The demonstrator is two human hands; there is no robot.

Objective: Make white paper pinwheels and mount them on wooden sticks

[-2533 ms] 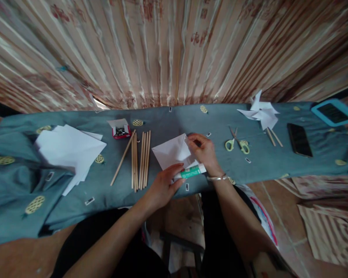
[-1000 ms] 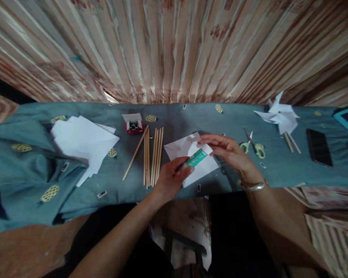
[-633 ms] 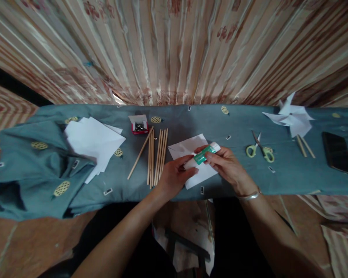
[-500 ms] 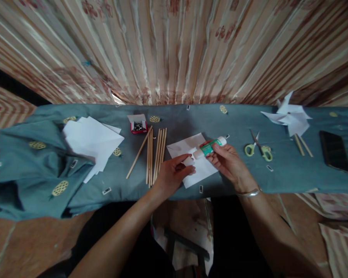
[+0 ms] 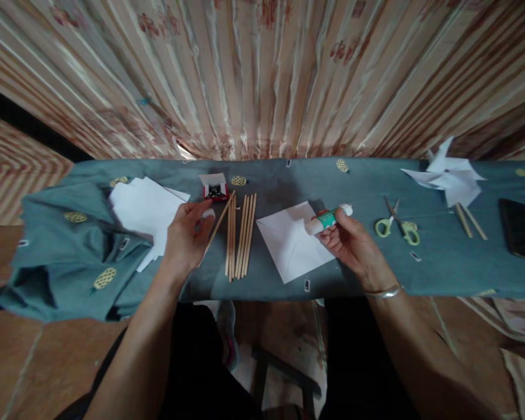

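Observation:
In my right hand is a green and white glue stick, gripped near its right end and tilted, its pale end pointing left. Beneath that end lies a square sheet of white paper with crease lines. My left hand is off to the left with its fingers closed on a small white cap. It hovers beside the wooden sticks and partly covers the stack of white paper. Just beyond its fingertips stands a small open red box with dark shiny bits inside.
Scissors with light green handles lie open to the right. Farther right are a white paper pinwheel on sticks and a black phone. A grey-green cloth covers the narrow table, bunched at the left. A striped curtain hangs behind.
My left hand has moved left from the square paper to near the red box, carrying the white cap. The right hand keeps the glue stick over the paper. The view has shifted slightly.

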